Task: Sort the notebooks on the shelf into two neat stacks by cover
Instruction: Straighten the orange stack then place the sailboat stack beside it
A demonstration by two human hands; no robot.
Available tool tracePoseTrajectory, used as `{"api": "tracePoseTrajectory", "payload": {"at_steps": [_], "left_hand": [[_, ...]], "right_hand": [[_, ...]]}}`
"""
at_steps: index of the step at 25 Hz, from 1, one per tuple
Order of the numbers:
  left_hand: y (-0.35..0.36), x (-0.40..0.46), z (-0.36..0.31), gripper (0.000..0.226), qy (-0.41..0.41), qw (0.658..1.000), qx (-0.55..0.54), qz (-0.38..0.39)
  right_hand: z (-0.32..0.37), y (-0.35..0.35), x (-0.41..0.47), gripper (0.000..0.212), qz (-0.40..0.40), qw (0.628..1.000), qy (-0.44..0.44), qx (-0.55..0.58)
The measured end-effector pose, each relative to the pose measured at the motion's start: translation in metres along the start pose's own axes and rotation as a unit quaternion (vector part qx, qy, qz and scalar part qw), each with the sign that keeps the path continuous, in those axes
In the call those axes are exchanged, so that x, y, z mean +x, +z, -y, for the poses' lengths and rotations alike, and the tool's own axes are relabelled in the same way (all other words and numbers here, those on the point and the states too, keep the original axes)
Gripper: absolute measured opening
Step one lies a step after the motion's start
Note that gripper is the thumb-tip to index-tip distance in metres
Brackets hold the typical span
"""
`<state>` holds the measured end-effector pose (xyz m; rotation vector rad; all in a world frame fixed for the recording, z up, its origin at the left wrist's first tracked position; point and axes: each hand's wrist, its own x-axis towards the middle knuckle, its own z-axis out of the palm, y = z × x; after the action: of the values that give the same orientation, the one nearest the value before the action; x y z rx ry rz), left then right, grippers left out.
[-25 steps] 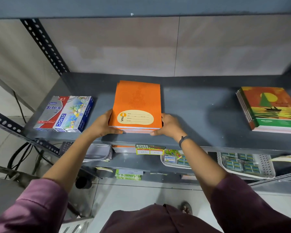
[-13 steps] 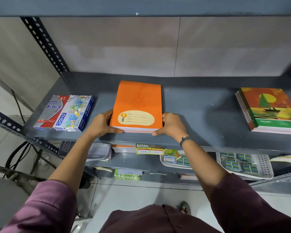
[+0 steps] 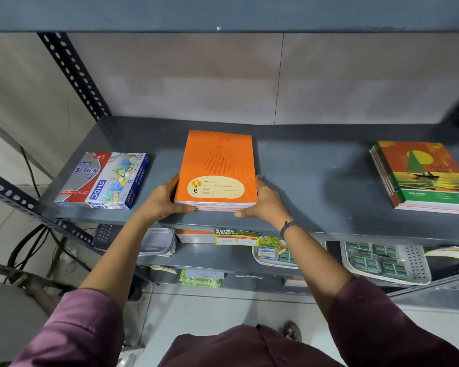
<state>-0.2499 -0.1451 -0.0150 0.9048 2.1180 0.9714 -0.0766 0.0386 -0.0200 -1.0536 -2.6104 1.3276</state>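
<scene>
A stack of orange notebooks (image 3: 217, 160) with a cream name label lies squared up in the middle of the grey shelf (image 3: 316, 192). My left hand (image 3: 162, 200) presses against the stack's left side and front corner. My right hand (image 3: 263, 201) cups its right side and front corner. At the far right of the same shelf lies a second stack of notebooks (image 3: 424, 176) with a sunset-and-boat cover, its edges slightly fanned.
Two boxes, a Softek box (image 3: 82, 178) and a Doms oil pastels box (image 3: 119, 181), lie at the shelf's left end. A perforated upright (image 3: 74, 75) stands at the back left. Lower shelves hold white trays (image 3: 387, 263) of small packets and a price tag (image 3: 236, 237).
The orange stack has been pushed square, its edges now lined up. Both hands stay at its sides, shifted slightly toward the front corners.
</scene>
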Motion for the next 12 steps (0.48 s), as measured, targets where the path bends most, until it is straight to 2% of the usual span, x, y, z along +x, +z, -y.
{"api": "tracePoseTrajectory", "payload": {"at_steps": [2,3,7,12], "left_hand": [[0.0033,0.0005,0.0011,0.108,-0.005,1.000,0.012,-0.015],[0.0040,0.0015,0.0014,0.107,-0.008,0.999,0.016,-0.027],[0.0025,0.0072,0.0030,0.100,-0.029,0.998,0.008,-0.058],[0.0039,0.0074,0.0027,0.092,-0.027,0.998,-0.004,-0.058]], "right_hand": [[0.0020,0.0058,-0.0044,0.110,-0.007,1.000,0.006,0.028],[0.0016,0.0086,-0.0047,0.107,-0.019,0.999,0.006,0.036],[0.0011,0.0101,-0.0029,0.072,-0.060,0.997,0.005,0.046],[0.0037,0.0055,-0.0009,0.066,-0.058,0.998,0.014,0.026]]}}
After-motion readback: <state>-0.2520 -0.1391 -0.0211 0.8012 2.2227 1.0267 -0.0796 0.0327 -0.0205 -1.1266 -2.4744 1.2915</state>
